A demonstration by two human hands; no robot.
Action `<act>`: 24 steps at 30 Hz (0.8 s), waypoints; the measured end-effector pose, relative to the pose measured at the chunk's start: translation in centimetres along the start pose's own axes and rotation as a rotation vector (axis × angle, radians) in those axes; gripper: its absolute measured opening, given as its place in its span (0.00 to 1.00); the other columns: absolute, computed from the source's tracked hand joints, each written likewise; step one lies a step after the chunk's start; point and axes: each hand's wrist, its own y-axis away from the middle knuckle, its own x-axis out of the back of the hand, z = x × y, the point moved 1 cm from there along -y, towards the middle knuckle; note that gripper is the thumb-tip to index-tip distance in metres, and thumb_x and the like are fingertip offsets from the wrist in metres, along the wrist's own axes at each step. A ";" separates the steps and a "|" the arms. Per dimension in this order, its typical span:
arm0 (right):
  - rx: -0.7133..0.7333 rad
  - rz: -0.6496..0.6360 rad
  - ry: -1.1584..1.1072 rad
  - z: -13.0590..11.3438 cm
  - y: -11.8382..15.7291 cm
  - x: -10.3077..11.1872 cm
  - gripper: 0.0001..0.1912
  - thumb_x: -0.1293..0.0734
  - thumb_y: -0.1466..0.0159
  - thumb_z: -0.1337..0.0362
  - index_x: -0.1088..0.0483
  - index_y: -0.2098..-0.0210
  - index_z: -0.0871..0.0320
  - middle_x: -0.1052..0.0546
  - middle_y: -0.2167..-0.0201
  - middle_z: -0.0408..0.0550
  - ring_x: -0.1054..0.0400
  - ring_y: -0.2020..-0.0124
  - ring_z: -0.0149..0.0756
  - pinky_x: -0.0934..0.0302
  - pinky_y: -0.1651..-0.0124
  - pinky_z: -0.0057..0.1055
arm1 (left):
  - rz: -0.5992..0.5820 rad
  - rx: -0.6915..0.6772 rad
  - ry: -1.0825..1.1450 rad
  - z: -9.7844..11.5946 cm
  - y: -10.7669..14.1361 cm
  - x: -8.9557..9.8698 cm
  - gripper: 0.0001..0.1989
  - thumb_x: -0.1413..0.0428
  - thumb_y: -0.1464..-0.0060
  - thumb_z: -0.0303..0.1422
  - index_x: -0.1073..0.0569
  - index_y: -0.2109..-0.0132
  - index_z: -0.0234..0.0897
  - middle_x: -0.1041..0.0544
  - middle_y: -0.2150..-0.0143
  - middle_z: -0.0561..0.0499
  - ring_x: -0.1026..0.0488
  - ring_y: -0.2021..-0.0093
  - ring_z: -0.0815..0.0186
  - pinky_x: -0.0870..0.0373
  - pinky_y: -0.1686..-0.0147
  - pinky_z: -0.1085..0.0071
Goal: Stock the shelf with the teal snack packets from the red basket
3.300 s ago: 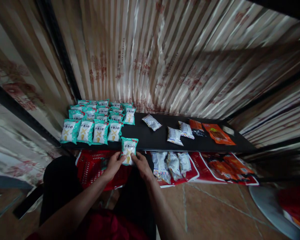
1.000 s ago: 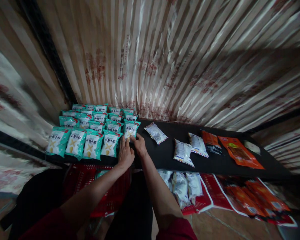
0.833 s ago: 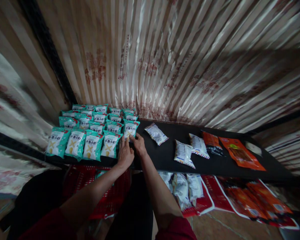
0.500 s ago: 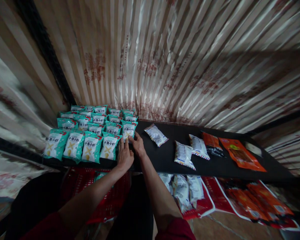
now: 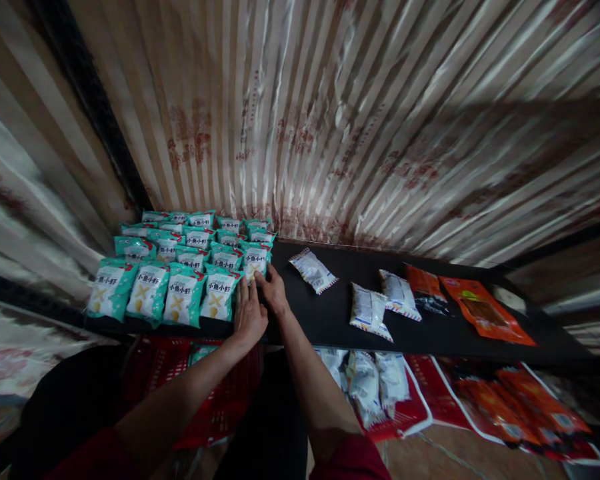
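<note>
Teal-and-white snack bags (image 5: 183, 297) stand in several rows at the left end of a black shelf (image 5: 320, 317). My right hand (image 5: 271, 291) holds one teal-and-white bag (image 5: 255, 259) at the right end of the second row, its thumb on the bag's lower front and its fingers along the right side. Beside it, my left hand (image 5: 250, 313) lies with fingers stretched forward. Its fingertips are at the same bag's lower edge, close to the right side of the front-row bag (image 5: 219, 297).
Silvery-white packets (image 5: 313, 270) and orange packets (image 5: 485, 310) lie farther right on the shelf. Below, a red basket (image 5: 220, 400) stands at left, and red containers hold more white packets (image 5: 365, 383) and orange packets (image 5: 500, 410). Striped sheeting (image 5: 300, 133) hangs behind.
The bag in my right hand has shifted slightly left, toward its neighbour in the row, and my right hand has moved with it. My left hand has hardly moved.
</note>
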 end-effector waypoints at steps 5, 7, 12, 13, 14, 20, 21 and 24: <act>0.018 0.008 -0.045 0.5 0.3 -0.1 0.27 0.32 0.45 0.55 0.34 0.46 0.56 0.25 0.52 0.48 0.31 0.51 0.41 0.39 0.46 0.37 | 0.005 0.001 0.002 0.2 0.0 0.1 0.34 0.53 0.53 0.21 0.47 0.37 0.25 0.54 0.32 0.35 0.59 0.32 0.52 0.52 0.36 0.55; 0.028 0.029 -0.017 0.6 0.5 -0.1 0.28 0.32 0.45 0.55 0.33 0.47 0.56 0.25 0.52 0.49 0.32 0.51 0.41 0.40 0.45 0.38 | 0.004 0.002 0.004 0.2 0.0 0.1 0.35 0.53 0.54 0.21 0.47 0.37 0.24 0.53 0.32 0.35 0.60 0.32 0.52 0.53 0.36 0.55; 0.056 0.117 0.079 0.7 0.6 -0.1 0.26 0.32 0.45 0.57 0.32 0.48 0.58 0.27 0.50 0.52 0.32 0.51 0.41 0.41 0.45 0.38 | -0.031 -0.005 -0.004 0.3 0.0 0.0 0.35 0.53 0.54 0.19 0.48 0.37 0.20 0.56 0.32 0.32 0.62 0.32 0.52 0.55 0.35 0.55; 0.056 0.114 0.085 0.7 0.5 -0.1 0.26 0.32 0.45 0.57 0.32 0.48 0.58 0.26 0.50 0.52 0.32 0.51 0.41 0.41 0.45 0.38 | -0.038 -0.003 -0.002 0.3 0.0 0.0 0.35 0.53 0.55 0.19 0.48 0.37 0.19 0.56 0.32 0.31 0.62 0.32 0.52 0.56 0.35 0.56; 0.053 0.109 0.089 0.7 0.5 -0.2 0.25 0.33 0.44 0.57 0.32 0.48 0.58 0.26 0.51 0.52 0.32 0.51 0.41 0.41 0.45 0.38 | -0.043 -0.002 0.001 0.4 0.0 0.0 0.35 0.53 0.55 0.19 0.48 0.37 0.19 0.56 0.32 0.32 0.63 0.32 0.52 0.56 0.35 0.56; 0.047 0.114 0.120 0.4 1.1 0.0 0.31 0.32 0.45 0.54 0.35 0.45 0.60 0.27 0.50 0.55 0.32 0.51 0.42 0.40 0.46 0.37 | -0.021 -0.006 0.021 0.7 0.3 0.2 0.35 0.53 0.55 0.20 0.47 0.37 0.19 0.58 0.31 0.32 0.65 0.32 0.52 0.58 0.34 0.56; 0.044 0.123 0.122 0.4 1.3 0.1 0.32 0.32 0.46 0.54 0.36 0.44 0.62 0.28 0.49 0.56 0.32 0.51 0.43 0.40 0.47 0.37 | -0.016 -0.010 0.025 0.7 0.4 0.2 0.35 0.53 0.55 0.19 0.47 0.37 0.19 0.58 0.32 0.31 0.65 0.32 0.52 0.58 0.34 0.55; 0.033 0.161 0.144 0.3 2.1 0.4 0.33 0.32 0.46 0.54 0.36 0.45 0.64 0.29 0.49 0.59 0.32 0.51 0.43 0.40 0.47 0.38 | 0.005 -0.029 0.043 0.7 0.8 0.0 0.34 0.54 0.55 0.19 0.45 0.38 0.21 0.57 0.32 0.32 0.64 0.32 0.51 0.56 0.35 0.53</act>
